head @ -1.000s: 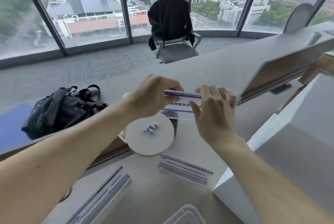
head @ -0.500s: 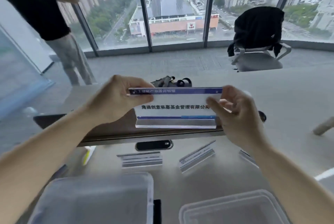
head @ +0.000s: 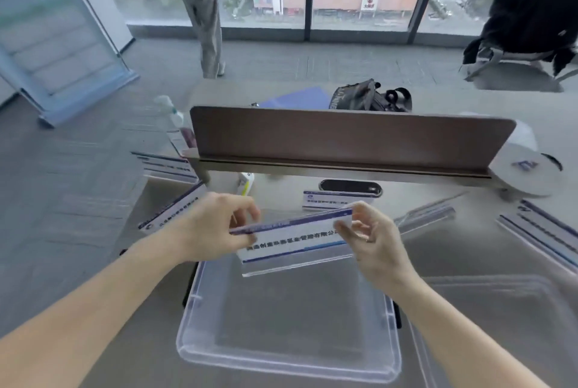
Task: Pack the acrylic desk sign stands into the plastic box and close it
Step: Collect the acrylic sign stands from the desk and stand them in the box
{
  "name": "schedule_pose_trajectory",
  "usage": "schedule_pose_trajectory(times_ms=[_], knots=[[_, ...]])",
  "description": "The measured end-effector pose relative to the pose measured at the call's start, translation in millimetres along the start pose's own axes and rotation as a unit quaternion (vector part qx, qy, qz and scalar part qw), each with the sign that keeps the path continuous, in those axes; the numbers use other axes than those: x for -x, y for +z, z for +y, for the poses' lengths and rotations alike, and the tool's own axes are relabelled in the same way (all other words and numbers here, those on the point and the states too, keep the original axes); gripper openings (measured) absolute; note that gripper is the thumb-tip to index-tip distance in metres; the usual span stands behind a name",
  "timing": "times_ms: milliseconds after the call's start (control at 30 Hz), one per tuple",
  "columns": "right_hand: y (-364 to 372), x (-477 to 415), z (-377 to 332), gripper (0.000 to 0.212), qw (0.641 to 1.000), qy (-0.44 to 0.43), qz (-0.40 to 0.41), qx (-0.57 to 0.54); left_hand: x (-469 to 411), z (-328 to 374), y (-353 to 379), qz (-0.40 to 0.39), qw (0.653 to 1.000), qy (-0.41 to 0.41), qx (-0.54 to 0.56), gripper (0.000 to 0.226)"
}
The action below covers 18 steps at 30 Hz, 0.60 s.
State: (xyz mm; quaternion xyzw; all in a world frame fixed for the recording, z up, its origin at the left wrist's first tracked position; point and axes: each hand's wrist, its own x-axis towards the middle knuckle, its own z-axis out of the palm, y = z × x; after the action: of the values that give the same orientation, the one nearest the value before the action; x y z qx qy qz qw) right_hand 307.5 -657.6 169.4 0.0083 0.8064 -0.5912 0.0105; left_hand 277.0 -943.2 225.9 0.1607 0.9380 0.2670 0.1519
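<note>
I hold one acrylic desk sign stand (head: 294,242), white with blue stripes and dark lettering, by its two ends. My left hand (head: 215,226) pinches its left end and my right hand (head: 372,242) grips its right end. The stand hangs tilted just above the far edge of the clear plastic box (head: 187,322), which sits open on the desk in front of me with nothing visible inside. The box lid (head: 500,309) lies flat to the right. More sign stands rest on the desk: one behind (head: 331,200), one at the left (head: 170,211), and one at the right (head: 538,231).
A brown desk divider (head: 344,137) stands across the back. A spray bottle (head: 175,125) is at its left end and a round white disc (head: 528,175) at its right. Behind it lie a black bag (head: 369,98), a chair with a black jacket (head: 531,18), and a standing person's legs (head: 203,12).
My view swung left and down. Both hands lowered the sign stand from chest height to just over the open box, tilting it; the box now lies directly beneath it.
</note>
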Motion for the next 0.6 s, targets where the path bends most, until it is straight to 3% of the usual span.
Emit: schedule_pose_trajectory(times_ms=[67,133,233,333,467,567,600], knots=[[23,-6,11,0.017,0.997,0.019,-0.066,0.027,6,-9,25,-0.090,0.993,-0.001,-0.078,0.016],[50,-16,27,0.011,0.988,0.008,-0.132,0.076,4,-20,48,-0.121,0.987,-0.020,-0.104,0.001],[93,-27,53,0.011,0.979,-0.001,-0.164,0.120,-5,-42,76,-0.148,0.978,-0.084,-0.118,0.026],[135,-30,79,0.036,0.982,0.089,-0.115,0.118,-11,-65,98,-0.142,0.969,-0.169,-0.114,0.027],[190,-21,119,0.057,0.952,0.260,-0.134,0.084,-15,-81,119,-0.142,0.947,-0.261,-0.125,0.026],[228,-10,143,0.048,0.920,0.352,-0.168,0.026,-19,-81,126,-0.157,0.933,-0.291,-0.143,0.007],[241,-7,150,0.038,0.914,0.363,-0.181,0.005,-21,-81,129,-0.165,0.928,-0.299,-0.152,0.012]])
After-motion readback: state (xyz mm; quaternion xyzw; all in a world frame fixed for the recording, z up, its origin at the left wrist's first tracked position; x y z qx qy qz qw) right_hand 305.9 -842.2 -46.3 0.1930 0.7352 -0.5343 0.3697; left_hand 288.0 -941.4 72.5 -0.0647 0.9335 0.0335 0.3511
